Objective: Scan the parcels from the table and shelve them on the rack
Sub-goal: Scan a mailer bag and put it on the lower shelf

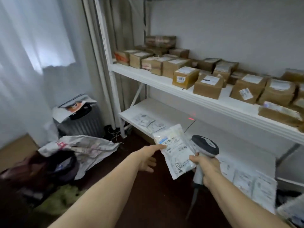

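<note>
White rack (144, 78) at two o'clock, boxes (185, 78) above. Parcel (176, 152) dead centre, label up for reading; right hand (205, 165) clamped round scanner (205, 145), thumb pinning parcel corner; left hand (148, 157) slack-fingered, steadying its nine o'clock edge.

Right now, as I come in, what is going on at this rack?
A person stands at a white rack. The right hand grips a handheld barcode scanner and also holds the right edge of a white mailer bag. The left hand touches the bag's left edge with a stretched finger. The scanner's red light falls on the lower shelf, not on the bag. Labelled cardboard boxes stand on the upper shelf.
</note>
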Available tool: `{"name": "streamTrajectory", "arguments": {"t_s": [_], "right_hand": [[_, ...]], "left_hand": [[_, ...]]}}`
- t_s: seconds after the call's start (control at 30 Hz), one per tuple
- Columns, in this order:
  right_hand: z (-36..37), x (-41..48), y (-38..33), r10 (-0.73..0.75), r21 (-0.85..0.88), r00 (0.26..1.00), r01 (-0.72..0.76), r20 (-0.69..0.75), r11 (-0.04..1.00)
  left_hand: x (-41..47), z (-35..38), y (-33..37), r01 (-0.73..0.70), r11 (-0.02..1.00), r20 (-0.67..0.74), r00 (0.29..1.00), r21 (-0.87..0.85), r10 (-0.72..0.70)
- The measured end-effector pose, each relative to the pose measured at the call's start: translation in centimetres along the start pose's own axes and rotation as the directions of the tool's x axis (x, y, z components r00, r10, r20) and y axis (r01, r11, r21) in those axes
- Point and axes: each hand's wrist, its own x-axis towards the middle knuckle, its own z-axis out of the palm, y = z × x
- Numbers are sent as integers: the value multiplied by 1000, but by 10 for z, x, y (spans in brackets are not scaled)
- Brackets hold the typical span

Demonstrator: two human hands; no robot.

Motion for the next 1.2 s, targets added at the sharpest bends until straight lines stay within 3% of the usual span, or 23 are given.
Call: {"name": "streamTrajectory", "arguments": {"t_s": [0.07,0.17,0.23,0.33,0.43,0.57,0.73,1.0,1.2], "right_hand": [[41,12,3,22,1,1000,-22,10,1000],[93,39,5,34,-26,999,-33,42,999],[123,61,6,57,-78,995,-51,81,996],[166,102,6,89,-178,987,-64,134,982],[220,150,4,109,-188,976,-73,189,979],[300,218,-9,195,-188,942,-146,274,971],[381,287,-18,293,-238,913,-228,285,944],[490,383,-20,375,-325,905,-300,201,897],[559,453,2,393,-297,913,-347,110,890]], "left_hand": [[14,-19,0,14,1000,210,977,28,-19],[45,-46,8,-11,998,264,964,-57,26],[71,-70,20,-16,990,193,980,-142,44],[120,-114,53,-88,991,-44,995,-100,84],[183,-163,94,-136,990,-321,940,-45,115],[269,-235,143,-105,992,-543,838,-63,54],[365,-310,177,-46,999,-623,782,-1,35],[511,-395,223,-28,992,-645,762,-122,-58],[628,-444,239,-21,985,-576,813,-171,-83]]}}
